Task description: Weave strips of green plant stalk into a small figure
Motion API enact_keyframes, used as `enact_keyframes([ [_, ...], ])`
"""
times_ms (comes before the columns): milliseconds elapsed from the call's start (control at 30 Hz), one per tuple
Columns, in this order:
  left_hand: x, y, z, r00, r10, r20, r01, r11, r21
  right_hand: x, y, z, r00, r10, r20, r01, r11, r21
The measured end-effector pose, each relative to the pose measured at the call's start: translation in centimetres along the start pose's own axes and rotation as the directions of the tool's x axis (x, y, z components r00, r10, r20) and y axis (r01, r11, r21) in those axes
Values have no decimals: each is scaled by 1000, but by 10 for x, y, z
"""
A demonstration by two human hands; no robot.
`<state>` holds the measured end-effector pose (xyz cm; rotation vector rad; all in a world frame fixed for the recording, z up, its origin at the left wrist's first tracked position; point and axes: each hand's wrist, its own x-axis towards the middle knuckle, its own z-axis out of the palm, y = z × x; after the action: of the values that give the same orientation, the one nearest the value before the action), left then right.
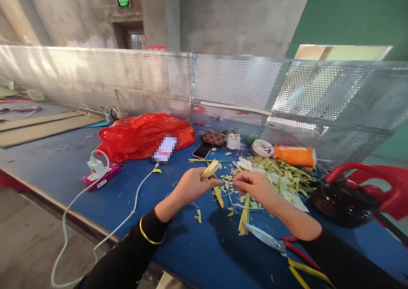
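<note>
My left hand (194, 183) is closed in a pinch on a folded pale yellow-green leaf strip (211, 169) that sticks up from its fingers. My right hand (253, 185) is closed too, fingers pinched together close to the same strip; what it grips is too small to name. Both hands hover over the blue table (79, 170). Under them lie cut leaf scraps (230, 195) and a longer strip (245, 216).
Scissors with red and yellow handles (280, 247) lie by my right forearm. A pile of leaf trimmings (280, 170), an orange pack (295, 156), a tape roll (263, 147), a phone (202, 150), a red plastic bag (143, 136), a pink power bank with white cable (101, 175) and a red chair (376, 187) surround the spot. A perforated metal screen (223, 85) closes the back.
</note>
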<state>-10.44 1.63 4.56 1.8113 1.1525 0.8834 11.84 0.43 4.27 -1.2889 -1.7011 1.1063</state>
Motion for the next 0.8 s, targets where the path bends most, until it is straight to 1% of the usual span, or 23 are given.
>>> enact_keyframes([
  [33,0,6,2,1000,0,23,1,998,-59,-9,4,-11,999,-7,-48,6,1000,-28],
  [100,0,18,5,997,-25,75,42,970,-238,-26,15,-34,984,-63,-166,25,975,-222],
  [133,2,24,8,994,-52,97,82,937,-339,-34,22,-45,967,-99,-234,23,951,-308],
  [167,4,30,11,989,-81,127,129,891,-434,-41,28,-55,950,-127,-284,4,917,-398],
  [200,7,36,14,982,-106,159,174,836,-520,-47,33,-64,926,-161,-342,-37,861,-507],
  [233,10,42,19,975,-120,188,211,773,-599,-53,37,-70,889,-222,-399,-82,782,-617],
  [267,13,47,24,966,-127,225,248,701,-669,-57,39,-74,843,-308,-441,-120,690,-713],
  [300,15,52,30,957,-135,257,284,624,-728,-61,40,-76,796,-398,-457,-143,609,-780],
  [333,17,56,36,949,-134,285,311,549,-776,-65,38,-74,752,-479,-453,-141,555,-820],
  [367,18,59,43,945,-126,300,323,483,-814,-68,34,-70,721,-537,-438,-104,541,-835],
  [400,19,62,51,947,-116,300,320,425,-846,-72,30,-64,716,-559,-418,-29,575,-818],
  [433,18,65,58,952,-105,288,306,377,-874,-75,25,-56,720,-554,-418,49,641,-766],
  [467,16,67,65,959,-99,266,284,336,-898,-78,20,-46,754,-520,-400,130,716,-685],
  [500,14,69,72,967,-98,237,256,303,-918,-81,16,-35,814,-463,-350,198,789,-582],
  [533,11,70,78,973,-101,208,228,276,-934,-84,13,-24,886,-377,-270,221,855,-469],
  [567,7,72,83,978,-107,178,201,255,-946,-87,12,-14,937,-283,-205,199,914,-353],
  [600,4,73,88,982,-117,147,172,241,-955,-90,11,-4,969,-195,-151,156,959,-236],
  [633,1,73,92,985,-130,113,141,232,-962,-92,12,4,986,-126,-111,112,986,-126],
  [700,-4,73,98,986,-162,33,70,227,-971,-95,17,17,996,-41,-85,43,999,26],
  [767,-8,70,101,979,-199,-44,2,228,-974,-97,22,24,995,-27,-98,37,993,108],
  [800,-9,67,102,974,-214,-77,-27,226,-974,-97,24,26,992,-42,-117,55,993,105],
])
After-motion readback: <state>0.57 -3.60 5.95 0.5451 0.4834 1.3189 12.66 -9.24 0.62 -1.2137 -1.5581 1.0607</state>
